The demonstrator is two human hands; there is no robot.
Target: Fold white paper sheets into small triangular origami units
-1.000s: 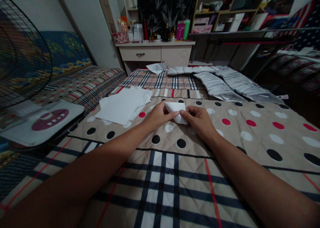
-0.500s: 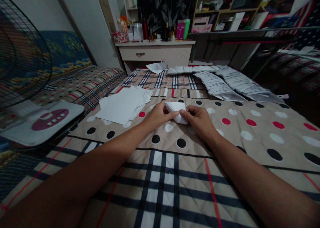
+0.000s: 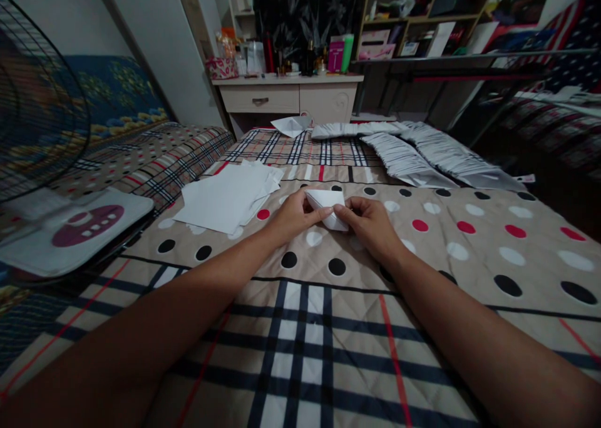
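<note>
A small piece of folded white paper (image 3: pixel 331 199) is held just above the bed, its sides folded into slanted edges. My left hand (image 3: pixel 297 216) grips its left side, thumb laid across the front. On the right, my right hand (image 3: pixel 369 220) pinches the lower right part, and the two thumb tips nearly meet at the paper's middle. The fingers behind the paper are mostly hidden. Left of my hands lies a loose stack of flat white paper sheets (image 3: pixel 220 196).
Long rows of folded white papers (image 3: pixel 404 159) lie at the far right of the bed (image 3: pixel 291 328). One separate folded paper (image 3: pixel 292 126) is near the far edge. A fan (image 3: pixel 37 96) stands at the left, and a white dresser (image 3: pixel 282 99) is beyond the bed.
Both hands keep their hold on the folded paper, with almost no change in the fingers. The whole view has shifted slightly.
</note>
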